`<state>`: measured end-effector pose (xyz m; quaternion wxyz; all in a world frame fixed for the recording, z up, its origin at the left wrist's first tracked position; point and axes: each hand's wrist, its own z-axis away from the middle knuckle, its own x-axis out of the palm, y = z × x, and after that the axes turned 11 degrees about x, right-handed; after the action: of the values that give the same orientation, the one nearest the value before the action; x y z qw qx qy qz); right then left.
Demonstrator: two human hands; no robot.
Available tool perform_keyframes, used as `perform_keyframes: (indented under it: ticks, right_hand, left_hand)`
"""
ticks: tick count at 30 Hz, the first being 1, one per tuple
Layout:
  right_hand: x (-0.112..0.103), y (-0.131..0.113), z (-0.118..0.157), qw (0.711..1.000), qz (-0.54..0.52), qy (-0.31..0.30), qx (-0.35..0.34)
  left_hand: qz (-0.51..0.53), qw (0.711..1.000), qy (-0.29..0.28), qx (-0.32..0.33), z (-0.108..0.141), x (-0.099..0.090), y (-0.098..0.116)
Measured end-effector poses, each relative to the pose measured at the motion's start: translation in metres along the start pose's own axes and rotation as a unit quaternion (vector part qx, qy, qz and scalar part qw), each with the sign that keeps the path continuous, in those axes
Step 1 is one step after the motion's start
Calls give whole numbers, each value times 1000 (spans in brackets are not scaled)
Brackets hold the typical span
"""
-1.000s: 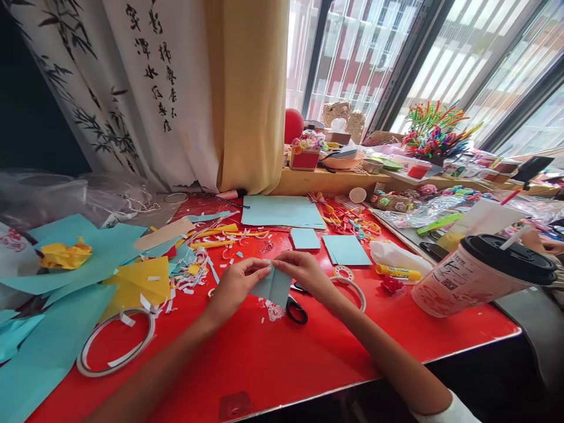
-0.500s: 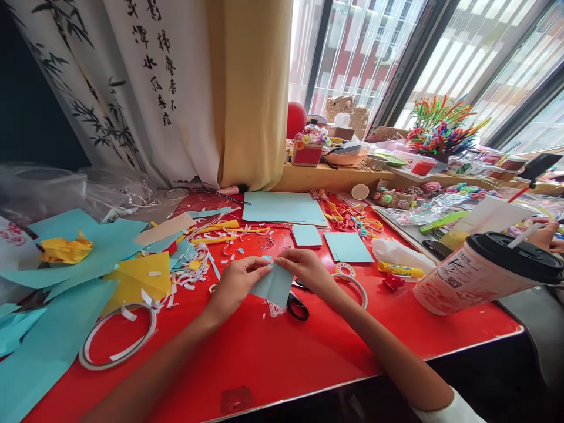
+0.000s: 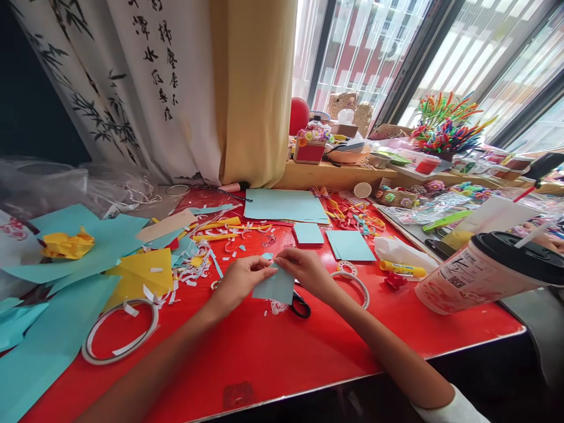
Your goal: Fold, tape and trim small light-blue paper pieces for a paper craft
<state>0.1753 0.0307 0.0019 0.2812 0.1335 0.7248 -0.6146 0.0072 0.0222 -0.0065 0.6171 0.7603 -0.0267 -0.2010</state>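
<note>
Between my two hands is a small square of light blue paper [image 3: 274, 288], held up above the red table. My left hand [image 3: 242, 279] pinches its upper left side, and my right hand [image 3: 304, 270] pinches the top near the right corner. Both sets of fingertips nearly meet at the upper edge. Black-handled scissors [image 3: 301, 306] lie on the table just behind and right of the paper, their blades largely hidden. Beyond my hands sit a small stack of blue paper squares [image 3: 308, 234], a larger blue stack [image 3: 350, 245] and big blue sheets [image 3: 286, 205].
Rolls of tape lie left [image 3: 120, 332] and right [image 3: 352, 289]. A yellow glue stick [image 3: 402, 269] and a large drink cup [image 3: 476, 273] stand at right. Paper scraps [image 3: 194, 258] and blue sheets [image 3: 83, 247] cover the left. Part of another person's hand [image 3: 544, 236] shows at far right.
The blue paper has tilted and now looks flatter, its crease less marked. Both hands keep their pinch. The view has shifted slightly. The other person's hand has moved lower.
</note>
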Motion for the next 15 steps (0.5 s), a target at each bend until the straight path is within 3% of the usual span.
perform_keyframes:
  ticks: [6,15]
  right_hand:
    - [0,-2,1,999,-45,-20,13]
    - [-2,0,0,999,-51,-13,-4]
  left_hand:
    - [-57,998,19,-9,0,-2,-3]
    - [-33,999,2,-7,-1,-3,-1]
